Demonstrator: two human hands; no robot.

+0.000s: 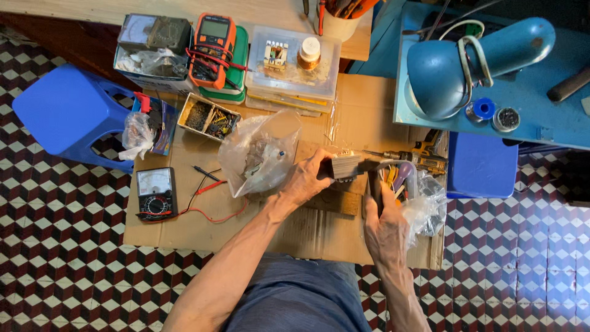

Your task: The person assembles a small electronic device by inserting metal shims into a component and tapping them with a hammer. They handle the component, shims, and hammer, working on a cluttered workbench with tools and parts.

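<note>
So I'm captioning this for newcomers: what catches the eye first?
The two hands at centre: the left hand grips a small metal block and the right hand holds a hammer against it, over cardboard. Next, the blue desk lamp upper right and the orange multimeter at top.

- The cardboard sheet lies on the floor.
- An analog meter sits on its left part, a plastic bag to the meter's right.
- A parts tray lies behind them.
- A stool stands left.
</note>
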